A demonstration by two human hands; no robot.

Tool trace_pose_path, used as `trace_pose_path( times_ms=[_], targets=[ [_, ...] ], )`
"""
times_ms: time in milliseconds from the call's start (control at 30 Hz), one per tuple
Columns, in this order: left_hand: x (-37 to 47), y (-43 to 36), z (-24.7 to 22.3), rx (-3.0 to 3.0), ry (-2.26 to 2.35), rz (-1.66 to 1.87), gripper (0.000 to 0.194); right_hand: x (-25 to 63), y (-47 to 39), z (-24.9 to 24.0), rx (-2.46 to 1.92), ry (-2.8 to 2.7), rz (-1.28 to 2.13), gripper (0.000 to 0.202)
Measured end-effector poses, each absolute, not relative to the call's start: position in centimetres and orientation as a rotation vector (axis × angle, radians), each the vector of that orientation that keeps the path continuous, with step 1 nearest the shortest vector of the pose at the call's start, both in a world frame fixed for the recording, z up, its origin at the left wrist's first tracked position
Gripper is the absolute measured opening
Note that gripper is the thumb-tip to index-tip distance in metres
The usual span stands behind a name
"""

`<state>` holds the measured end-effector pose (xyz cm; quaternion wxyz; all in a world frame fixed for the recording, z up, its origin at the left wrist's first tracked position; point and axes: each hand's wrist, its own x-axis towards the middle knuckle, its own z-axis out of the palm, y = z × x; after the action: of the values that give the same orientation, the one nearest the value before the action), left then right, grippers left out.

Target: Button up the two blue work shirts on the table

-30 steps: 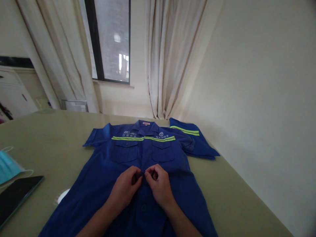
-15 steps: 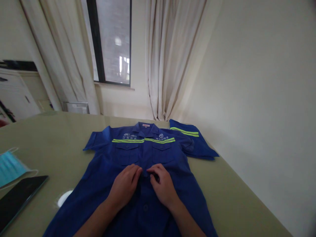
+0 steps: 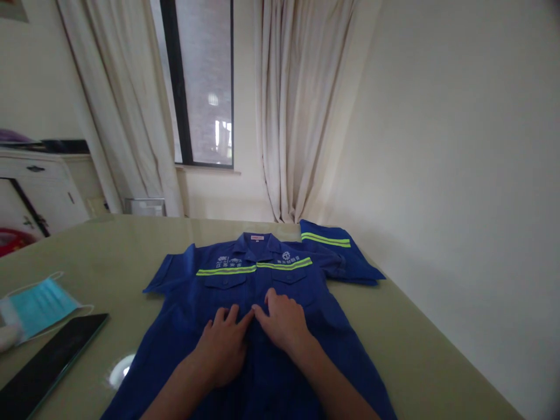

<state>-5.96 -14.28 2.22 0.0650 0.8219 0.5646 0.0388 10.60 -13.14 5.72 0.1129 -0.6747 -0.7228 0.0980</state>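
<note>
A blue short-sleeved work shirt lies face up on the table, collar away from me, with a yellow-green reflective stripe over its two chest pockets. My left hand rests on the front of the shirt, left of the button placket, fingers apart and index finger reaching to the placket. On the other side, my right hand touches the cloth just below the right pocket, its thumb close to the left index fingertip. Its fingers are spread and slightly bent. Both palms are hidden from the camera.
A folded blue garment with a matching stripe lies behind the shirt's right sleeve, near the wall. At the left are a light-blue face mask and a black flat device on the green table. Curtains flank a window behind.
Both hands have gone from curled fingers at the placket to fingers spread over the cloth. The camera view has tilted up and turned slightly left.
</note>
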Motion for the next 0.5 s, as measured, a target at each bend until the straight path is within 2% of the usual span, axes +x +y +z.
trace_pose_path(
  times_ms=[100,167,233,300,433,500],
  targets=[
    [-5.3,-11.9,3.9,2.405,1.922,0.122,0.044,9.4,-12.0,4.3,-1.972,-2.062,0.311,0.039],
    [-5.0,-10.4,3.5,2.403,2.054,0.245,0.039,9.1,-11.8,3.2,-1.957,-2.021,0.303,0.040],
    [-5.0,-9.5,2.3,2.447,2.072,0.416,0.039,9.2,-11.8,2.2,-1.928,-1.991,0.283,0.031],
    [-5.3,-9.2,0.8,2.507,1.957,0.563,0.041,9.8,-11.7,1.5,-1.890,-1.956,0.286,0.020],
    [-5.8,-9.4,-0.5,2.557,1.557,0.651,0.032,10.9,-11.1,0.9,-1.833,-1.771,0.413,0.015],
    [-5.7,-9.5,-0.3,2.492,1.501,0.657,0.025,11.0,-10.9,0.8,-1.755,-1.684,0.498,0.013]
  ],
)
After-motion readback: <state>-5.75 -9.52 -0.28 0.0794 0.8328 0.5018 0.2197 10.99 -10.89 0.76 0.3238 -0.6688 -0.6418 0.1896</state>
